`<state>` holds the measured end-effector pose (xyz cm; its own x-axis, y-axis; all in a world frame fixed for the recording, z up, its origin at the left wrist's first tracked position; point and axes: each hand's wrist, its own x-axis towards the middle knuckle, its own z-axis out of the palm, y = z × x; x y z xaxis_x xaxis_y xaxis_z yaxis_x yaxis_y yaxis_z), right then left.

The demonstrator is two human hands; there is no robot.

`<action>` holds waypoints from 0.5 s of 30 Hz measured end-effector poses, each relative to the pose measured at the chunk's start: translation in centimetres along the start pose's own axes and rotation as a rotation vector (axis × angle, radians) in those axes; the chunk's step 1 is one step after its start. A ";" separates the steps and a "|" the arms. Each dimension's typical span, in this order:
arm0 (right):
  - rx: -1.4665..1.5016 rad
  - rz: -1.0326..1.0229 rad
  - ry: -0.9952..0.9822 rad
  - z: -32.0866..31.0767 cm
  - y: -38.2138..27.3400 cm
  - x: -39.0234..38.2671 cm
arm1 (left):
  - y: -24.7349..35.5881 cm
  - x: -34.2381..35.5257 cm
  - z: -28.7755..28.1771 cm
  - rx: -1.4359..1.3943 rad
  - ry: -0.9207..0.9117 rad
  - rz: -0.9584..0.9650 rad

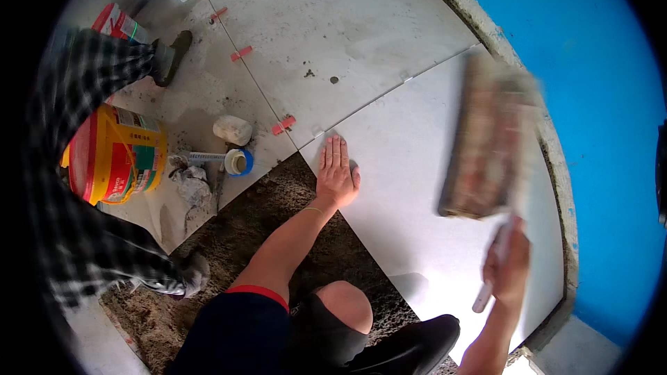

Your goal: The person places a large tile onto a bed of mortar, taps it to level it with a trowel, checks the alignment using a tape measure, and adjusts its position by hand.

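Observation:
My left hand (337, 177) lies flat near the corner of a large pale floor tile (396, 187), with its fingers stretched out. Above the right part of this tile is a mallet (486, 146) with a big blocky head, smeared by motion. My right hand (511, 264) is wrapped round its light-coloured handle. Whether the mallet head touches the tile I cannot tell. Alongside the tile's left edge lies a bed of dark, crumbly mortar (278, 201). Small red levelling wedges (283, 125) sit along the joint between the tiles beyond my left hand.
A blue wall (597, 132) rises at the right beyond a rough gap. At left another person's checked trousers (62, 236) and shoes stand around a yellow and red bucket (128, 153). Near it lie a whitish lump (233, 130) and a round blue-and-white object (240, 162).

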<state>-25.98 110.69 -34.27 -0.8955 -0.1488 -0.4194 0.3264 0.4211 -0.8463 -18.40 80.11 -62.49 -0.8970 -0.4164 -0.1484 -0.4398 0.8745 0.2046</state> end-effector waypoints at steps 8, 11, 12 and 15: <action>-0.097 0.407 0.191 9.9 12.5 7.5 | 0.0 0.5 0.4 -0.109 -0.009 -0.006; -0.167 0.392 -0.040 12.0 15.0 14.9 | 0.1 0.0 0.5 -0.128 0.049 0.028; -0.214 0.355 0.020 11.9 15.1 15.9 | 0.1 0.3 0.4 -0.149 0.123 0.117; -0.239 0.374 0.022 11.0 14.9 15.2 | 0.6 1.4 0.2 -0.088 0.057 0.010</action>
<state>-31.43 104.88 -56.88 -0.7363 0.0710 -0.6729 0.5522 0.6378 -0.5369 -19.90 80.09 -62.76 -0.9015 -0.4230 -0.0911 -0.4304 0.8547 0.2903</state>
